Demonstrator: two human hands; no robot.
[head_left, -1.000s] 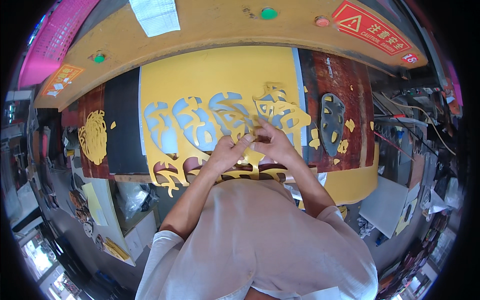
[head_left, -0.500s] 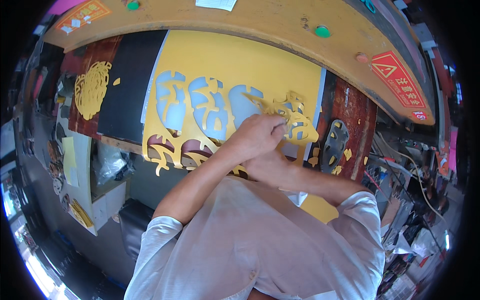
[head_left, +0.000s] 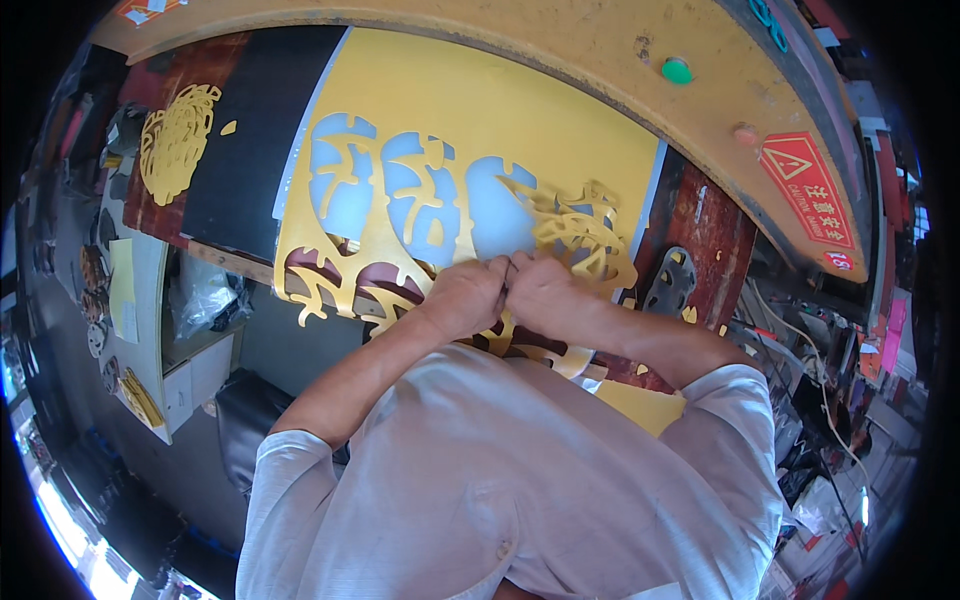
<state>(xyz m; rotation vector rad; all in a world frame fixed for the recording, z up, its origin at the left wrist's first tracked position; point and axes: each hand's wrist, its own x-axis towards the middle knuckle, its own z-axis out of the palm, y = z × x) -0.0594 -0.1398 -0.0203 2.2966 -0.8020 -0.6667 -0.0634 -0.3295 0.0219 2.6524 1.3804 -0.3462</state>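
Note:
A yellow sheet (head_left: pixel 480 95) with shoe-part-shaped cut-outs lies on a pale blue-grey board (head_left: pixel 345 215), its near edge a lattice of strips. Over that edge my two hands meet, fingertips together. My left hand (head_left: pixel 465 298) is closed in a pinch; whatever it grips is hidden behind the fingers. My right hand (head_left: pixel 552 297) is closed too, beside a blurred bunch of yellow cut-out strips (head_left: pixel 585 235) that seems to come from its grip. Beyond the hands is a large cut-out opening (head_left: pixel 498 215).
A pile of yellow strips (head_left: pixel 178 145) lies at the left, by a black board (head_left: pixel 250 150). A dark cutting die with holes (head_left: pixel 670 282) sits at the right among small yellow scraps. A yellow machine beam (head_left: pixel 560 40) spans the far side, bearing a green button (head_left: pixel 677 70).
My left hand has moved down and left from above my right hand, and my right hand has come up; they now meet side by side. The view has shifted slightly.

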